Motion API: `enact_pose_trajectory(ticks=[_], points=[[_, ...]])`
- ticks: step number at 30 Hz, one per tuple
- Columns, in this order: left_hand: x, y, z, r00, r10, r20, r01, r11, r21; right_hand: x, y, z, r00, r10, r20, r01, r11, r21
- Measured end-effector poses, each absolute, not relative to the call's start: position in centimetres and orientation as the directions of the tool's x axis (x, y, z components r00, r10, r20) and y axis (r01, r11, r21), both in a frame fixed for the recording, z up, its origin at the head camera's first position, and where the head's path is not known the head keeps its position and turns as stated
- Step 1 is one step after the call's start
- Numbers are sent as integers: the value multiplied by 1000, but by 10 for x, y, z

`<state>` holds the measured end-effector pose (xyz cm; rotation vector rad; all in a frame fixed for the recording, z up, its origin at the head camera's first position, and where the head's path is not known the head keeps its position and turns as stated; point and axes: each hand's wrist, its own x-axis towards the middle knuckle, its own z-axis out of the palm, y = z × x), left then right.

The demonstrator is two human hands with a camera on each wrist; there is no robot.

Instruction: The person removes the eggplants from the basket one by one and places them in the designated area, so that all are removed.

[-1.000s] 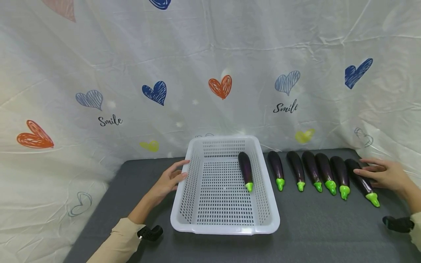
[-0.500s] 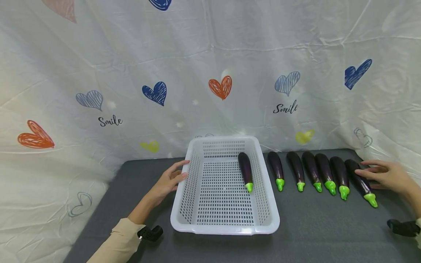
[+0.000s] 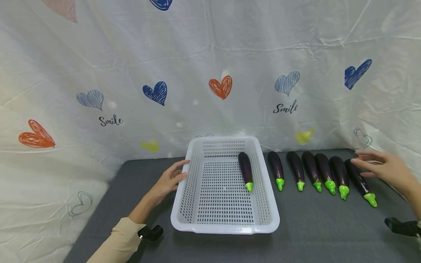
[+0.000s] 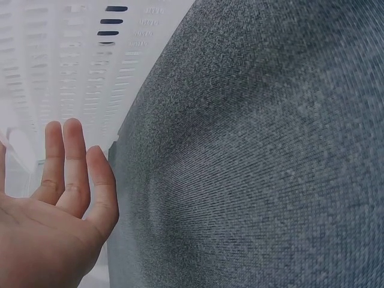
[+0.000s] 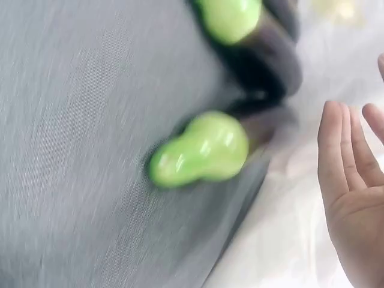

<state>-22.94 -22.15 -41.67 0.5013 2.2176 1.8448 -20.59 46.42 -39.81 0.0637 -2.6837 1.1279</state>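
Note:
My left hand (image 3: 166, 182) is at the left rim of a white perforated plastic basket (image 3: 227, 229), its fingertips right at the edge. The left wrist view shows that hand's fingers (image 4: 74, 156) extended beside the slotted basket wall (image 4: 90, 66). Inside the basket, near its right wall, lies one dark purple eggplant (image 3: 245, 168) with a green stem end. Over at the right, my right hand (image 3: 383, 168) hovers beside and over the upper end of the rightmost eggplant (image 3: 360, 184), fingers loosely extended and holding nothing. Its green stem end (image 5: 207, 150) looks blurred in the right wrist view.
Several more eggplants lie in a row between the basket and my right hand, among them one beside the basket (image 3: 276, 168) and another further along (image 3: 340, 173). A dark grey cloth (image 3: 315, 226) covers the table. Behind hangs a white curtain (image 3: 187, 54) with printed hearts.
The rightmost eggplant has shifted slightly left since the first frame. My right hand has since risen a little off it. My left hand and the basket stay put.

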Motion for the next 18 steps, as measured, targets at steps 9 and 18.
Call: enact_pose_trajectory(ticks=[9,18], points=[[-230,-222,-417,-924,377,54,121,156,980,-205,423,-380,-961,-44,273,-259,492,-831],[-229,-221,-415,-926,373,51,124,175,977,-204,384,-372,-953,-146,266,-302,370,-879]])
